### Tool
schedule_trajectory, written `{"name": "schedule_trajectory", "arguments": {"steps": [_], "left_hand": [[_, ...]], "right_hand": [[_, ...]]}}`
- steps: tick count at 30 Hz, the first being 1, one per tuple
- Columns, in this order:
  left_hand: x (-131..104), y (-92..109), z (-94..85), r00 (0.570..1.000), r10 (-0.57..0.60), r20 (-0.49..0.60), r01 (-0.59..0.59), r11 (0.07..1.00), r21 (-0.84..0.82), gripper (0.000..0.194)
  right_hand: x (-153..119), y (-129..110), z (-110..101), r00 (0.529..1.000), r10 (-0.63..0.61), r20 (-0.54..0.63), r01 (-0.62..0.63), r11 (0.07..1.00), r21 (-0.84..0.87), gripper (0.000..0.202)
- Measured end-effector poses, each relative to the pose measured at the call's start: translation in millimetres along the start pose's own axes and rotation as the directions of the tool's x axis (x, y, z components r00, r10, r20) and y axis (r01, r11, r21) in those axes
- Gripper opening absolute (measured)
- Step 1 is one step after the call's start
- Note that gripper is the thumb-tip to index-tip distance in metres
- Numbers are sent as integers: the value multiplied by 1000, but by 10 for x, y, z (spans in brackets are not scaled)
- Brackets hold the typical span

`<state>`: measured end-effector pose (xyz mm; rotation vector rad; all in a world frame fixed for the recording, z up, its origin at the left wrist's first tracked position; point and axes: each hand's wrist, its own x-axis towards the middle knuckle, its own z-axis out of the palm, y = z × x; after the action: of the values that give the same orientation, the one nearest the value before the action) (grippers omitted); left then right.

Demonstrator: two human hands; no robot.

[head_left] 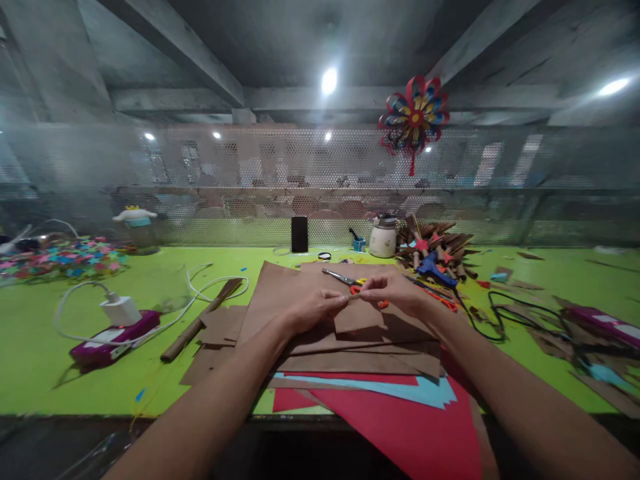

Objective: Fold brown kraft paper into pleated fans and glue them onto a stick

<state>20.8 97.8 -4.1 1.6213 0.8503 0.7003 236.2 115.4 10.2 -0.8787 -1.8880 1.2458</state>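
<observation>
My left hand point(316, 309) and my right hand point(393, 291) are both closed, pinching the top edge of a small piece of brown paper point(359, 319) between them. That edge looks narrowly folded or rolled; I cannot tell which. The piece hangs over a stack of larger brown paper sheets point(280, 287). Just behind my fingers lie scissors point(338, 276) with metal blades and orange handles, partly hidden by my right hand. Red paper point(400, 427) and light blue paper point(425, 390) stick out beneath the brown stack at the table's front edge.
A blue glue gun point(434, 267) and a pile of brown paper rolls point(440, 243) are at right. A jar point(383, 237) and a phone point(299, 234) stand behind. Left are a brown paper tube point(195, 330), a purple power strip point(115, 339) with white cable, and colorful paper stars point(65, 259).
</observation>
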Motion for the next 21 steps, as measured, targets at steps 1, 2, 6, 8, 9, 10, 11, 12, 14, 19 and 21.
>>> {"name": "schedule_trajectory", "arguments": {"steps": [1, 2, 6, 8, 9, 10, 11, 12, 14, 19, 21], "left_hand": [[0, 1, -3, 1000, 8, 28, -8, 1000, -2, 40], [-1, 3, -5, 998, 19, 53, -18, 1000, -11, 40], [-2, 15, -4, 994, 53, 100, -48, 998, -48, 39], [-5, 25, 2, 993, 64, 101, -59, 997, -50, 39], [-7, 31, 6, 993, 63, 98, -59, 997, -47, 39], [-10, 38, 10, 994, 63, 91, -59, 997, -44, 39], [-12, 44, 13, 995, 63, 80, -60, 997, -41, 38], [-14, 51, 15, 996, 67, 66, -64, 997, -35, 37], [-14, 58, 14, 997, 72, 29, -72, 997, -22, 35], [8, 38, -10, 1000, 14, -26, -14, 1000, 6, 35], [16, 28, -18, 998, -2, -59, 2, 1000, 0, 33]], "right_hand": [[-2, 0, -4, 1000, 0, 4, 0, 1000, 0, 28], [-2, 4, -8, 1000, 2, 7, -2, 1000, -2, 28], [18, 42, -22, 1000, 3, 25, -2, 1000, -17, 28], [31, 56, -22, 1000, 1, 29, -1, 1000, -21, 28], [35, 57, -19, 1000, 2, 26, -1, 1000, -23, 27], [36, 53, -16, 1000, 3, 21, -3, 1000, -25, 27], [34, 45, -13, 1000, 4, 16, -4, 1000, -27, 26], [29, 34, -9, 1000, 5, 12, -5, 1000, -28, 26], [16, 9, -1, 1000, 3, 9, -3, 1000, -28, 26], [-2, -15, 24, 1000, -4, 6, 4, 1000, 1, 26], [4, -2, 38, 1000, 3, -3, -2, 1000, 16, 27]]}}
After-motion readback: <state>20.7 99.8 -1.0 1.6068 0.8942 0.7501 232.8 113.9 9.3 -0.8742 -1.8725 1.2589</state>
